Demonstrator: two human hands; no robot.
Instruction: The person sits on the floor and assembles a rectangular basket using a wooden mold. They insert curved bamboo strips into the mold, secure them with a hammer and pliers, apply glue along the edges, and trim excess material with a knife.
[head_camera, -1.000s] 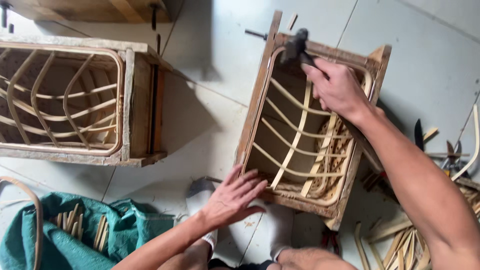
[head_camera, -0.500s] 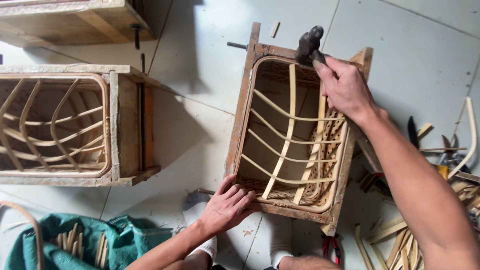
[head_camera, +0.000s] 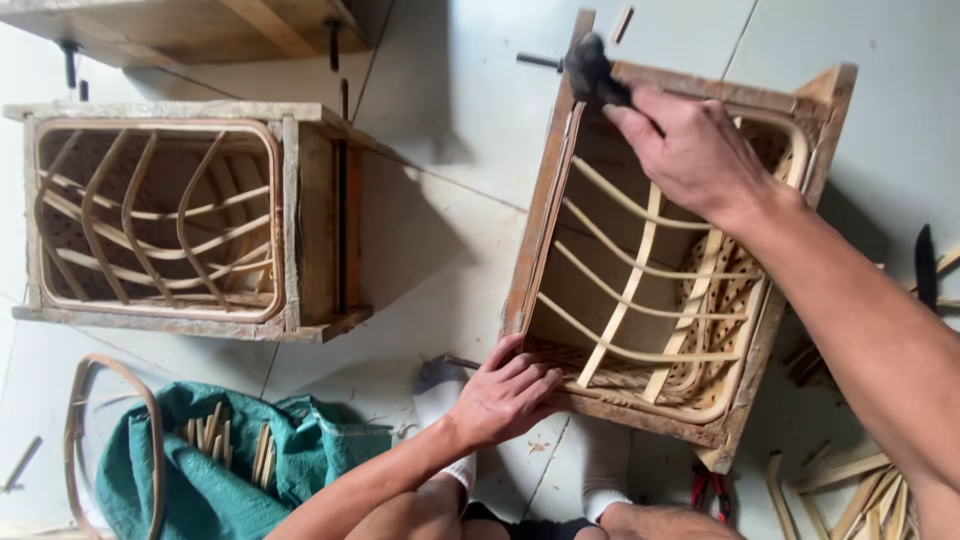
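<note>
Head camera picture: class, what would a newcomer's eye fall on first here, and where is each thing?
First comes the wooden box frame right of centre, with pale cane strips bent inside it. The right hand grips a dark hammer at its top edge, and the left hand rests on its lower corner. At left stands a second wooden frame with bent cane, and below it a green cloth holding short sticks.

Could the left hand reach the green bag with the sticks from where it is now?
Probably yes. The left hand rests on the near edge of the wooden box frame, and the green bag lies close beside that forearm on the floor, nothing between them.
</note>
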